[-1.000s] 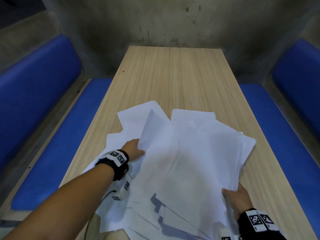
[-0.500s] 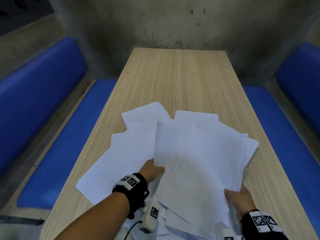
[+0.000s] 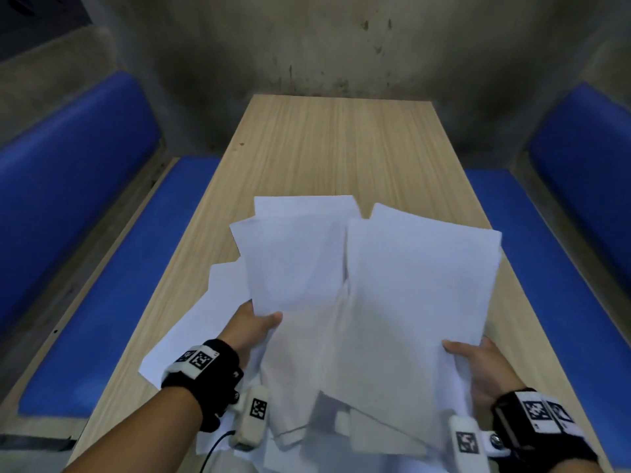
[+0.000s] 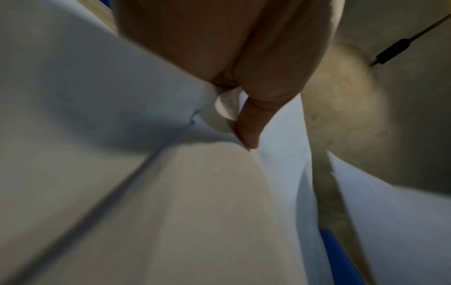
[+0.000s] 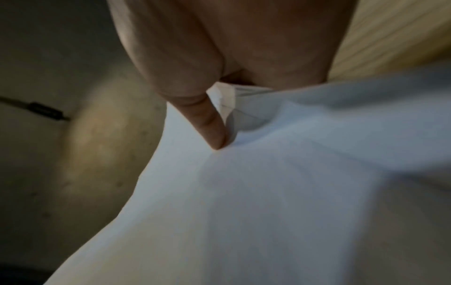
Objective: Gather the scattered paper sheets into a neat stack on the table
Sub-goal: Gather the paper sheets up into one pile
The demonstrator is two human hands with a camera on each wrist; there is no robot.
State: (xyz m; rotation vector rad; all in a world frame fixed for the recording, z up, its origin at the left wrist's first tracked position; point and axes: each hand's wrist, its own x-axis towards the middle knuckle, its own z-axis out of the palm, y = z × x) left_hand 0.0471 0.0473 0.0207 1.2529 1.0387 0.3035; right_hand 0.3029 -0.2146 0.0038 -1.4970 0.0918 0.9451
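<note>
A loose bundle of white paper sheets (image 3: 368, 295) is held up off the wooden table (image 3: 334, 141), fanned and uneven at the far edges. My left hand (image 3: 259, 324) grips the bundle's left edge, thumb on top. In the left wrist view the thumb (image 4: 249, 133) presses into the paper sheets (image 4: 171, 192). My right hand (image 3: 478, 363) grips the right edge; in the right wrist view its thumb (image 5: 214, 131) pinches folded paper sheets (image 5: 268, 192). Another white sheet (image 3: 191, 332) lies flat on the table under my left wrist.
Blue padded benches run along the left (image 3: 112, 268) and right (image 3: 553, 274) sides of the table. A stained concrete wall (image 3: 324, 39) closes off the far end. The far half of the tabletop shows bare wood.
My left hand has slid back toward me along the left edge and taken hold there. The sheets have been drawn closer together and lifted, and the fan is narrower.
</note>
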